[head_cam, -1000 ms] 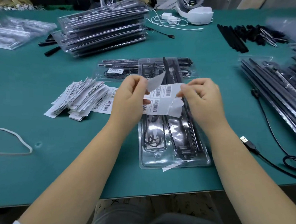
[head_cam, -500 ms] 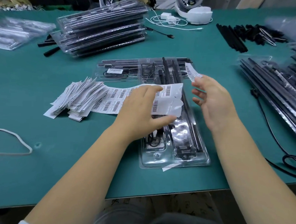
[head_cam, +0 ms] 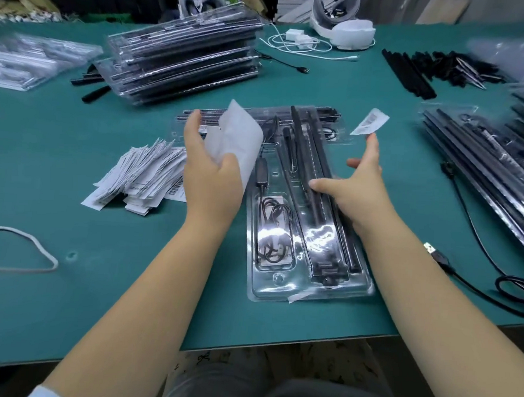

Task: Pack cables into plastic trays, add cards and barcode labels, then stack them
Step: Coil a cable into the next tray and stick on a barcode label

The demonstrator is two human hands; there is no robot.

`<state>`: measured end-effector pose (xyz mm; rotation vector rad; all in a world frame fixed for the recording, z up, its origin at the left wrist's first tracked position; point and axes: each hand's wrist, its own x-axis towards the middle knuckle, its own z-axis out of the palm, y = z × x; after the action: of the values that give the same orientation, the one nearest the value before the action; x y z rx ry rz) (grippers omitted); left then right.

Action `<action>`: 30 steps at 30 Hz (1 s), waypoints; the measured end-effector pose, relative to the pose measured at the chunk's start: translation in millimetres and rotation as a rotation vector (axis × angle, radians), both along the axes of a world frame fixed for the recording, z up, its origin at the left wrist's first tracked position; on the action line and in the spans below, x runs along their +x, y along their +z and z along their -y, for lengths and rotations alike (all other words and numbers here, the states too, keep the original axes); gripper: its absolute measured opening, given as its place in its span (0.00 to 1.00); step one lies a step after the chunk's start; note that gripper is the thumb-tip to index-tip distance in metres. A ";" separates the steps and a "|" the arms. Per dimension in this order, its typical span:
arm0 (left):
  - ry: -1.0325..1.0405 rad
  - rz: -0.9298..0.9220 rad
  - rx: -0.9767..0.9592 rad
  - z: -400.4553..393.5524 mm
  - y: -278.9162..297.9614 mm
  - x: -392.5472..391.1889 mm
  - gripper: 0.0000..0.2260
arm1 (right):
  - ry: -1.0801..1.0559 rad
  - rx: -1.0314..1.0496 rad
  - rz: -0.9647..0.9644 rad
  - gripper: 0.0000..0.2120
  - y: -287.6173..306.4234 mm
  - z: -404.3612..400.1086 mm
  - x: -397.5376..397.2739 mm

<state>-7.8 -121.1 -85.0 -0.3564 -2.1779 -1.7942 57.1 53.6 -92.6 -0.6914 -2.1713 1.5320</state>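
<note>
Now tray (head_cam: 308, 279) lies between hands, label (head_cam: 370, 122) seemingly on right fingertip.

Surface (head_cam: 67, 294): teal green. Trays (head_cam: 280, 287): clear plastic, contents black. Label sheet (head_cam: 238, 139): plain white backing. Peeled label (head_cam: 370, 121): white, black barcode stripes. Cord (head_cam: 24, 240), left edge: white.

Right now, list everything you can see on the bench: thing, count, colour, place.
Clear plastic tray of black cables: one, bench centre, lengthwise.
Second packed clear tray: one, crosswise behind it.
White barcode label: one, stuck to right fingertip.
White label backing sheet: one, in left grip.
Loose white label strips: pile, left of centre.
Stacked packed trays: one pile, far left; more at right edge.
Black USB cable: one, right.
Green bench mat: one.
Left hand: holds sheet.
Right hand: fingers spread over tray.
</note>
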 end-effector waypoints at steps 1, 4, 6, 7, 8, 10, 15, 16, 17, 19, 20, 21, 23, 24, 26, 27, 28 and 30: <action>0.011 -0.026 0.023 0.7 0.2 -0.1 0.31 | -0.030 -0.052 -0.023 0.53 0.5 -2.7 0.4; 0.004 -0.090 0.067 1.3 -1.6 3.2 0.30 | -0.097 -0.213 -0.117 0.52 3.1 -12.6 1.0; -0.063 -0.083 0.084 -0.2 -0.6 6.4 0.27 | -0.120 -0.319 -0.194 0.51 6.4 -19.2 0.9; -0.102 -0.064 0.081 -0.7 0.1 7.1 0.24 | -0.121 -0.340 -0.220 0.51 8.1 -22.3 1.5; -0.137 -0.041 0.064 -1.4 -0.3 6.7 0.22 | -0.116 -0.358 -0.243 0.51 9.9 -25.7 2.7; -0.197 0.036 -0.018 -2.6 -1.7 4.6 0.17 | -0.101 -0.422 -0.304 0.51 13.1 -33.8 7.5; -0.401 0.173 -0.198 -5.6 -3.8 2.5 0.10 | -0.078 -0.663 -0.419 0.44 21.3 -55.1 21.4; -0.500 0.212 -0.243 -7.0 -3.5 4.7 0.13 | -0.075 -0.714 -0.437 0.43 21.6 -59.2 23.2; -0.575 0.260 -0.284 -8.5 -2.8 7.6 0.18 | -0.074 -0.736 -0.439 0.43 22.2 -62.4 25.0; -0.617 0.349 -0.262 -12.5 -2.7 10.8 0.24 | -0.064 -0.718 -0.421 0.42 22.9 -64.8 26.9; -0.614 0.397 -0.185 -15.2 -2.1 10.8 0.23 | -0.048 -0.691 -0.404 0.42 22.6 -64.0 27.0; -0.611 0.464 -0.079 -17.7 -0.1 10.2 0.22 | -0.024 -0.665 -0.386 0.42 21.0 -62.7 26.1; -0.595 0.594 0.139 -18.6 4.0 7.3 0.16 | 0.038 -0.653 -0.366 0.43 18.8 -56.3 22.7; -0.581 0.634 0.220 -16.8 4.6 4.7 0.14 | 0.074 -0.649 -0.353 0.44 18.0 -51.5 20.1; -0.541 0.682 0.321 -10.4 4.6 -1.0 0.13 | 0.140 -0.609 -0.305 0.45 15.1 -40.4 14.0; -0.502 0.684 0.312 -6.6 4.0 -4.3 0.13 | 0.171 -0.594 -0.284 0.46 12.9 -34.9 11.2; -0.453 0.665 0.263 -3.5 3.3 -7.2 0.12 | 0.192 -0.581 -0.267 0.46 10.6 -29.5 9.2; -0.378 0.608 0.172 1.5 2.1 -11.5 0.07 | 0.211 -0.539 -0.237 0.45 7.3 -23.2 7.1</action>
<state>-19.3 -122.6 -82.9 -0.2074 -2.4264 -2.5516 64.2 76.8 -85.3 -0.4090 -1.7064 2.2208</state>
